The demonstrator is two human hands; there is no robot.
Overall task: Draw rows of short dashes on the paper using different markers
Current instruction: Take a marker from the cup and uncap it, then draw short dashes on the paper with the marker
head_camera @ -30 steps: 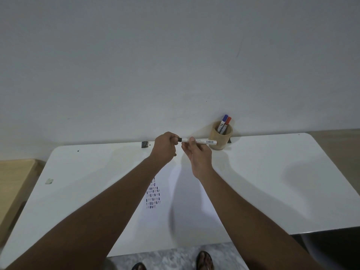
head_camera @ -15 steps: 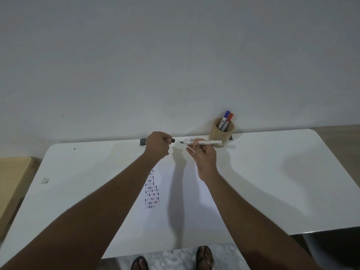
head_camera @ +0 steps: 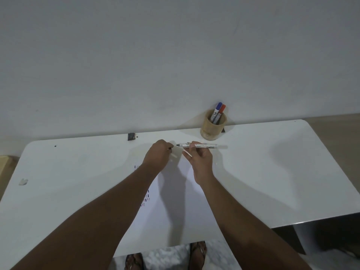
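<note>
My right hand [head_camera: 198, 159] holds a white marker [head_camera: 202, 146] level above the table, its bare black tip pointing left. My left hand [head_camera: 157, 155] is closed just left of that tip, with the marker's black cap [head_camera: 171, 149] barely showing in its fingers. A white sheet of paper [head_camera: 175, 207] lies under my forearms, with rows of short dark and red dashes [head_camera: 146, 197] partly hidden by my left arm. A wooden cup [head_camera: 213, 125] at the back holds a blue marker [head_camera: 217, 112] and a red marker [head_camera: 221, 112].
The white table [head_camera: 272, 172] stands against a plain wall. A small black clip [head_camera: 131, 136] sits at the back edge, a pale scrap [head_camera: 23, 181] near the left edge. My sandalled feet [head_camera: 197, 254] show below the front edge.
The cap came off the marker: my left hand pulled it away leftward, then both hands dropped lower toward the paper. The marker tip is now bare.
</note>
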